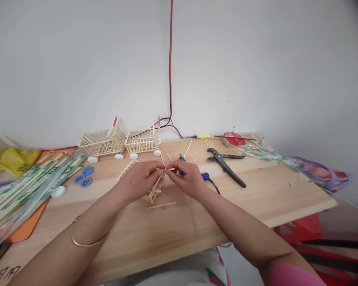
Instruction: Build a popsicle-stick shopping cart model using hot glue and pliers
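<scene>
My left hand [141, 178] and my right hand [187, 178] meet fingertip to fingertip above the table, both closed in a pinch. Between my right thumb and fingers is a short wooden stick [169, 169]. My left fingers grip the top of a small stick frame [154, 194], a lattice of thin wooden sticks partly hidden behind that hand. One loose stick [162, 205] lies just in front of the frame. Behind my right hand is a blue glue gun [205, 176], mostly covered by the hand, its black cord trailing right.
Two stick carts [103, 142] with white cap wheels stand by the wall. Black-handled cutting pliers [226, 167] and a red bowl [234, 139] are right. Wrapped chopsticks [32, 184], blue caps [86, 181] and a white cap [59, 192] lie left. A red stool [301, 229] is below right.
</scene>
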Demonstrator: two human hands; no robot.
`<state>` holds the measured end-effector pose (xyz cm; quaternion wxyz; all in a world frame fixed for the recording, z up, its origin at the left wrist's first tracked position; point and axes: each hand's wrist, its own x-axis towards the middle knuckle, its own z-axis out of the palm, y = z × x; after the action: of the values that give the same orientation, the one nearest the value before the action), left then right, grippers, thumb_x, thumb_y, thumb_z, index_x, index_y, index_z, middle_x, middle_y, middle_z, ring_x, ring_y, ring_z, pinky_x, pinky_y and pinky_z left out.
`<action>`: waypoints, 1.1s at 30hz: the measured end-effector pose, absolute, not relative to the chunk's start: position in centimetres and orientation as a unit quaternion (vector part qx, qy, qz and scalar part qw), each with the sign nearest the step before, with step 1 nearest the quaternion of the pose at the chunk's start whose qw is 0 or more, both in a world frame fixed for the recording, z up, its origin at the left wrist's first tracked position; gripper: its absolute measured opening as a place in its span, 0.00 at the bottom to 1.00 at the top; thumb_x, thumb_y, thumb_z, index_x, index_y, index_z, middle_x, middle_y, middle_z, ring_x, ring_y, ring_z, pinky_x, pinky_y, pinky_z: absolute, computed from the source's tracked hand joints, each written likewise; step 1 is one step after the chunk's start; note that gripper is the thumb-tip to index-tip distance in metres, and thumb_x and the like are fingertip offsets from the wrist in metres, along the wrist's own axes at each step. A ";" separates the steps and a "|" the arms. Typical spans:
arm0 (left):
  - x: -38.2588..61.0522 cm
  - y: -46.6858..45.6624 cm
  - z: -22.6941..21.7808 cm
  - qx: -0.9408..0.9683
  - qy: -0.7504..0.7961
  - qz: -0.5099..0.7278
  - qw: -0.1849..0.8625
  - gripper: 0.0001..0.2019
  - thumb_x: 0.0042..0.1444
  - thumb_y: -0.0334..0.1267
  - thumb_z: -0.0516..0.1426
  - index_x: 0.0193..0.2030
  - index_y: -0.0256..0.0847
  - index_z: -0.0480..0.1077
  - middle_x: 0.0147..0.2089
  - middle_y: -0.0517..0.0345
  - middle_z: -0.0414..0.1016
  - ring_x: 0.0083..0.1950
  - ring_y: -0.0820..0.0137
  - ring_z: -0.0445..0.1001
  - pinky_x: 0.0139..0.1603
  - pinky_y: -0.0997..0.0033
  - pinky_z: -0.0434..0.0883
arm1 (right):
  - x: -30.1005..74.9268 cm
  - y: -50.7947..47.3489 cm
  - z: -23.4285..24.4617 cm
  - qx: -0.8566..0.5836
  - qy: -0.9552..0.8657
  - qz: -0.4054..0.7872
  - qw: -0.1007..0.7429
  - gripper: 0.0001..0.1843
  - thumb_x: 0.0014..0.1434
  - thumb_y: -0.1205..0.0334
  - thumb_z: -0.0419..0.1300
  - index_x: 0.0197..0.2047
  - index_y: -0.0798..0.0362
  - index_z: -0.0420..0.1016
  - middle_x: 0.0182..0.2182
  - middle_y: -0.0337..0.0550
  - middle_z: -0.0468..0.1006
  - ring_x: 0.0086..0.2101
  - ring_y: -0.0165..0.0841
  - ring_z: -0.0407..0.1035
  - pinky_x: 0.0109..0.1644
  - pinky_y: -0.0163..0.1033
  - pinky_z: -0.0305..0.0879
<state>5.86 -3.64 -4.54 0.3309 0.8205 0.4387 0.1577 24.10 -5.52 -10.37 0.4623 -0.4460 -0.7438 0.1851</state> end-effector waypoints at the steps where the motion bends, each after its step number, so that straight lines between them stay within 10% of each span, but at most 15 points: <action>1: 5.9 -3.6 -4.6 0.821 0.440 0.158 0.327 0.15 0.59 0.39 0.49 0.46 0.42 0.74 0.32 0.59 0.78 0.32 0.69 0.73 0.38 0.71 0.67 | 24.1 -5.5 -10.4 -0.447 -0.744 0.184 0.461 0.06 0.59 0.62 0.58 0.37 0.52 0.76 0.28 0.39 0.78 0.27 0.28 0.69 0.32 0.32 0.62; 33: 6.0 -3.7 -4.3 0.829 0.431 0.156 0.319 0.17 0.59 0.38 0.48 0.51 0.41 0.71 0.34 0.57 0.79 0.34 0.68 0.74 0.36 0.72 0.65 | 24.1 -5.5 -10.4 -0.437 -0.746 0.188 0.467 0.04 0.58 0.63 0.58 0.36 0.52 0.74 0.29 0.39 0.78 0.27 0.27 0.69 0.32 0.31 0.62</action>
<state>5.98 -3.70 -4.33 0.3187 0.8295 0.4314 0.1558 24.10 -5.47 -10.41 0.4666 -0.4368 -0.7457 0.1884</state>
